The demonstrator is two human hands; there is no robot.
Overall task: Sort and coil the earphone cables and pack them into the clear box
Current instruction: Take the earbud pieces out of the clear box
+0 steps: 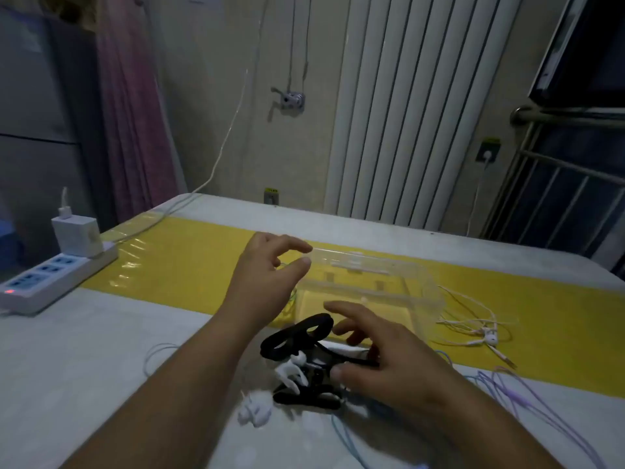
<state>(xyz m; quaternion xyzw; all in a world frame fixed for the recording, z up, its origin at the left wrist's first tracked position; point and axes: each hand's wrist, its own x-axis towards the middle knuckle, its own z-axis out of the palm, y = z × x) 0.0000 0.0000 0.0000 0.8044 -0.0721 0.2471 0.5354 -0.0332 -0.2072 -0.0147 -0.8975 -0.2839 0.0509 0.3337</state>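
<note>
**Packing Barely Begun, Cables Lying Unsorted**

The clear box (406, 289) is being kept on the yellow strip of the counter (101, 350), and nothing coiled is being shown inside it, so the task is being judged as hardly started. A black cable (297, 336) is lying partly looped just in front of the box, with white earbuds (292, 370) tangled against it. A white earphone cable (487, 333) is lying loose to the box's right. A purple cable (507, 384) and a blue cable (340, 434) are being cut off by the lower frame edge.

The left hand (270, 265) is being held at the box's left corner, its fingers loosely curved with a narrow gap, gripping nothing. The right hand (382, 353) is being held over the black cable, fingers spread wide. Any contact beneath the palm is being hidden.

A thin greenish strand behind the left hand is too faint to name. The box's lid cannot be told apart from its walls.
</note>
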